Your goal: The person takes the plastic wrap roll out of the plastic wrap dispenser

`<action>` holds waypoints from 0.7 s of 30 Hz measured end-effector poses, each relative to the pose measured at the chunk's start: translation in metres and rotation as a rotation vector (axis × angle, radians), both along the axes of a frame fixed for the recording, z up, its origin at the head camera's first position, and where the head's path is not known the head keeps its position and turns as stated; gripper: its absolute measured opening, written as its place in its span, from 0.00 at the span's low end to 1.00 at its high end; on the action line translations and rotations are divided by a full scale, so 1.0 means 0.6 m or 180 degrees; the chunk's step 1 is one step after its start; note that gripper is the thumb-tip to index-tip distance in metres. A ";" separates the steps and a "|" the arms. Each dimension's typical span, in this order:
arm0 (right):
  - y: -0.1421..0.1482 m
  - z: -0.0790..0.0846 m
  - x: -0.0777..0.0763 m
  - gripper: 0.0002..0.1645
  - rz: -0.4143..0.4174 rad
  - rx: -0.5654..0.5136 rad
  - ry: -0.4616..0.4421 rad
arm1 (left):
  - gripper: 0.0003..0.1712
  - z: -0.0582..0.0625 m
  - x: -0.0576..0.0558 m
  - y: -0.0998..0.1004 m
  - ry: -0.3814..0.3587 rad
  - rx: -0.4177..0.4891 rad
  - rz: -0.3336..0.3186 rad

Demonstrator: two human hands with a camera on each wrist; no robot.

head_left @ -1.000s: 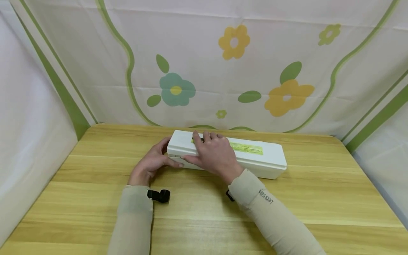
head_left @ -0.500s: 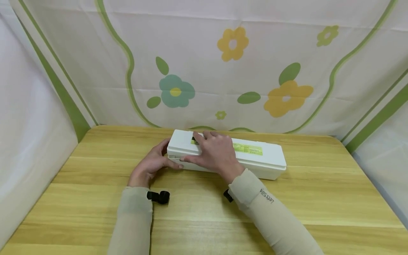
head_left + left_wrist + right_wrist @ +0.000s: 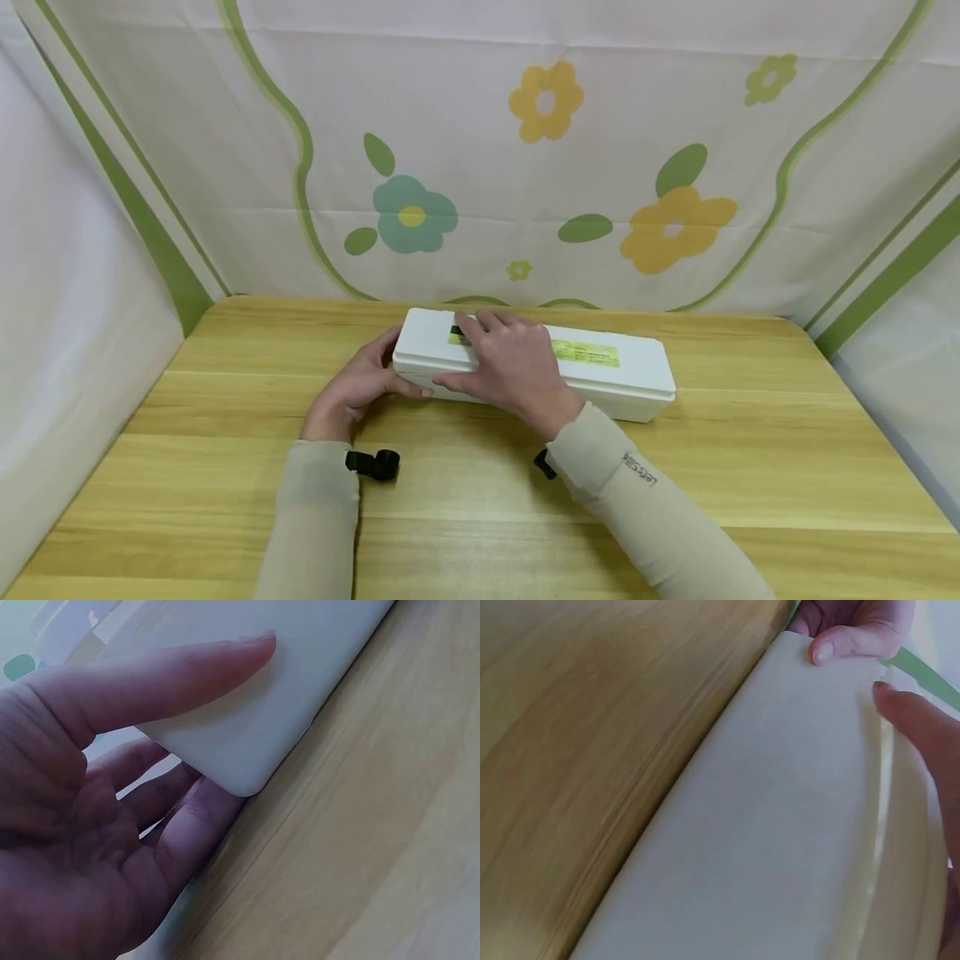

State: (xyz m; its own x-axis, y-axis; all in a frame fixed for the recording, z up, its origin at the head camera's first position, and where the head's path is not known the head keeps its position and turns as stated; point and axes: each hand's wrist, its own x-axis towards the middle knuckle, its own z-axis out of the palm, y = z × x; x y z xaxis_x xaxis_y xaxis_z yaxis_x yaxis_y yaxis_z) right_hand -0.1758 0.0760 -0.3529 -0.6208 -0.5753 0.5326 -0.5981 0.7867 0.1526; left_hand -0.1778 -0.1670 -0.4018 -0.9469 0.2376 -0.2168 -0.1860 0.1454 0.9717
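A long white lidded box (image 3: 645,408) lies on the wooden table, slightly angled. Its white lid (image 3: 427,329) carries a yellow-green label (image 3: 588,353), partly hidden under the right hand. My left hand (image 3: 358,385) grips the box's left end, thumb along the front wall and fingers behind the corner; the left wrist view shows that thumb (image 3: 202,675) on the wall. Across the lid's left half lies my right hand (image 3: 517,367), fingers bent over the top. In the right wrist view its thumb (image 3: 915,720) presses at the lid's front rim. The box's inside is hidden.
The wooden table (image 3: 465,533) extends in front of the box and to both sides. Behind it hangs a white curtain (image 3: 480,150) printed with flowers, close to the table's back edge. A black wrist camera (image 3: 382,465) sits on the left sleeve.
My right hand has shifted slightly to the right, its thumb with it. The lid's left front edge sits lower, and the seam beneath it shows less. My left hand stays in place.
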 end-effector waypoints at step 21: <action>0.264 -0.013 0.036 0.54 -0.0370 -0.0280 -0.0931 | 0.69 0.000 -0.002 -0.006 -0.0088 0.0018 0.0064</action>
